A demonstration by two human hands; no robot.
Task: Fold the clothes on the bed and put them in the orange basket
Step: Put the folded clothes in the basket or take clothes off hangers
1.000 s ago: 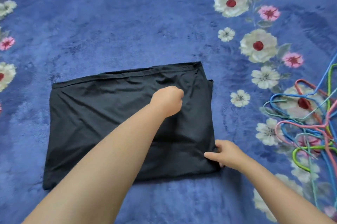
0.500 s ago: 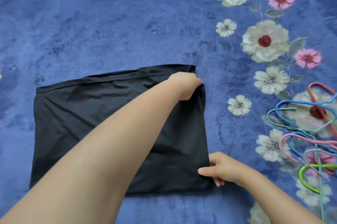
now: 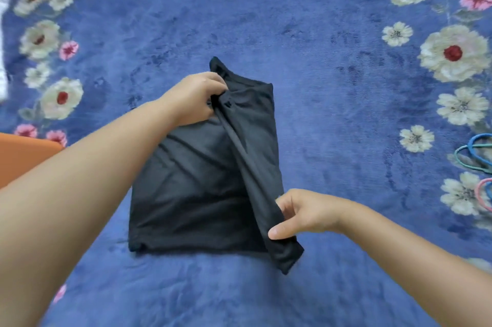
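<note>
Black garment (image 3: 202,193) dead centre on bed (image 3: 319,87), long axis running away from me. Left hand (image 3: 193,99) grasping far corner, right hand (image 3: 306,213) pinching near edge mid-fold. Orange basket (image 3: 24,156) off left, so I'd guess left arm's closer.

The garment (image 3: 202,193) lies on the bed (image 3: 306,60), near the centre of the view. Its right portion is raised off the bed and turned leftward over the lower layer, forming a ridge that runs from the far edge to the near right corner. The left hand (image 3: 194,99) holds the far end of this ridge, at the far left of the garment. The right hand (image 3: 303,213) holds the near end, at the near right. The basket (image 3: 24,156) stands at the left edge of the view, left of the garment and well apart from it. The hangers (image 3: 476,159) lie on the bed at the right edge, well apart from the garment.
</note>
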